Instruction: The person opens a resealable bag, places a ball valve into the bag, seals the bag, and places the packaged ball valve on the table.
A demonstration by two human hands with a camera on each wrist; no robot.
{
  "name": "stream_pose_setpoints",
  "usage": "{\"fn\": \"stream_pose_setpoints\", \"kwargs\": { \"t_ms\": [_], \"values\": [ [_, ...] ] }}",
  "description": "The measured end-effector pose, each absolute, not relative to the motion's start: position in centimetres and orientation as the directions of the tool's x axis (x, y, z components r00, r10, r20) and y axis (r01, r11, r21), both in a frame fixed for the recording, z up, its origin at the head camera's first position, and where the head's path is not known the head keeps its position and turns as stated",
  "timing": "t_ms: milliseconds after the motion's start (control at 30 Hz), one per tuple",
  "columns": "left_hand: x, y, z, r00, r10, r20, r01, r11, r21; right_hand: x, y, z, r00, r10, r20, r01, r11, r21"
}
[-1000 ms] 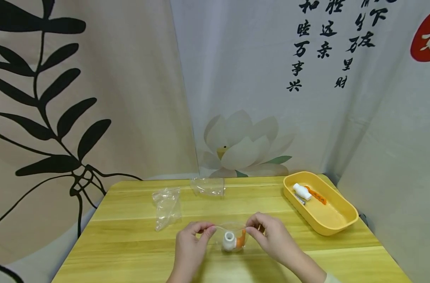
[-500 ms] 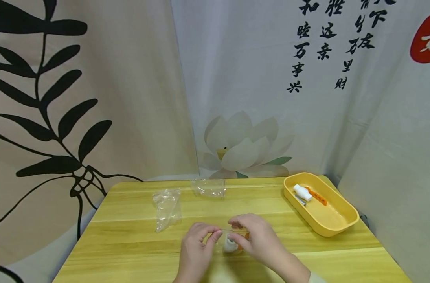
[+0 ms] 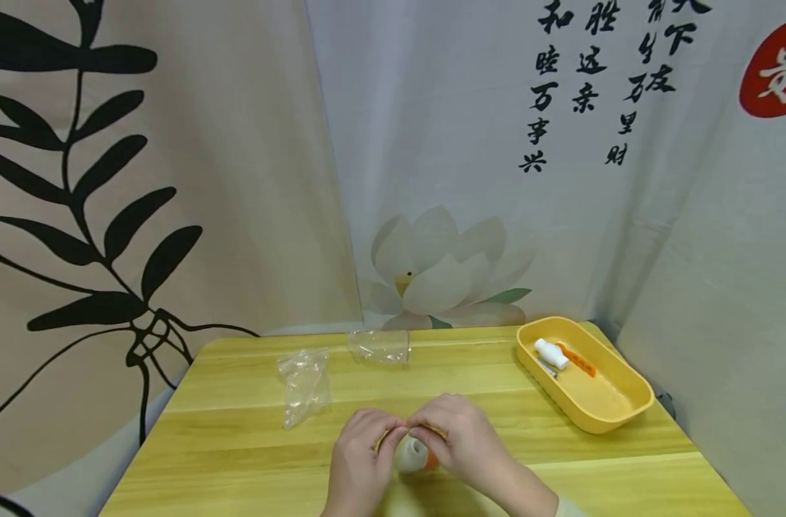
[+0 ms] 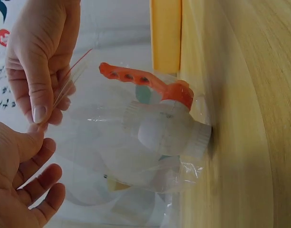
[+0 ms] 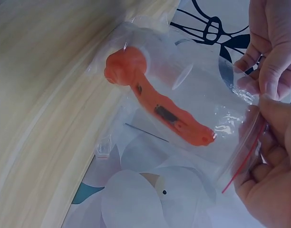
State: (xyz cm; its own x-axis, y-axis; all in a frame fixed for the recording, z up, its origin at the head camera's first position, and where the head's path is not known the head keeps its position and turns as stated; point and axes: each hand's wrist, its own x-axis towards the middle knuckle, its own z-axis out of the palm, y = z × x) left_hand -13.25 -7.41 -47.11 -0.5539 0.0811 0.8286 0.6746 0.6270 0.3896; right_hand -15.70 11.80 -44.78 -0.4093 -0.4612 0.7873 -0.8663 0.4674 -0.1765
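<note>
A clear zip bag (image 4: 95, 116) with a red line along its mouth hangs from both hands. Inside it is a white plastic valve (image 4: 162, 130) with an orange lever handle (image 5: 169, 114), low over the wooden table. In the head view, my left hand (image 3: 363, 452) pinches the bag's top edge between thumb and forefinger. Right beside it, my right hand (image 3: 460, 438) pinches the same edge, the fingertips of both hands meeting. The hands partly hide the bag and valve from above.
A yellow tray (image 3: 616, 406) stands at the right, holding a white plastic piece (image 3: 551, 354), an orange handle (image 3: 577, 360) and a small grey piece (image 3: 547, 368). Two clear plastic bags, one crumpled (image 3: 305, 388) and one flatter (image 3: 380, 347), lie toward the table's back.
My right hand has let go of the bag's right corner, moved left along the mouth and pinches it beside the left hand. The left hand has shifted slightly right, still pinching.
</note>
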Motion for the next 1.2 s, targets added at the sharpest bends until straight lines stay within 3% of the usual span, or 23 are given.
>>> {"fn": "stream_pose_setpoints", "kwargs": {
  "t_ms": [167,1200],
  "values": [
    [-13.26,-7.45,-47.15,-0.535,0.085,0.841,0.682,0.63,0.371,-15.49,11.64,-44.69,-0.451,-0.45,0.771,-0.85,0.481,-0.216],
    [-13.28,-7.32,-47.31,-0.574,0.074,0.815,0.648,0.65,0.397,-15.52,11.24,-44.43,-0.43,-0.492,0.757,-0.845,0.516,-0.144]
  ]
}}
